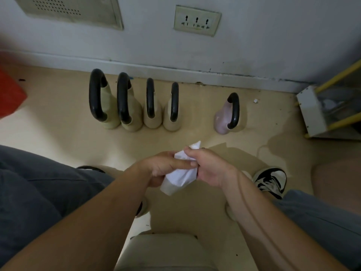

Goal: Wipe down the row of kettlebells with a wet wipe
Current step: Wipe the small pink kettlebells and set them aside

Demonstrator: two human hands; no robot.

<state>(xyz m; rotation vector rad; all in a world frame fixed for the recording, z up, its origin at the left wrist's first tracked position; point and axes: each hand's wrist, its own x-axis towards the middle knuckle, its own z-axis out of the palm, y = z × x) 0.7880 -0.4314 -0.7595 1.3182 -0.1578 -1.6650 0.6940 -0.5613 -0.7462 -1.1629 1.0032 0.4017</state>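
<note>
The left hand (162,167) curls its fingers (179,163) round the crumpled wet wipe (180,178), and the right hand (211,169) pinches it from the other side. The step appears to be opening it out. It would serve best spread flat, so a broad damp face meets each bell. Beyond the fingers, well apart on the floor (58,133), four beige kettlebells (152,118) stand close together, with a pink kettlebell (222,120) further right.

Five kettlebells (154,119) — four beige, one pink — one wet wipe (181,177), two hands (163,166)
</note>
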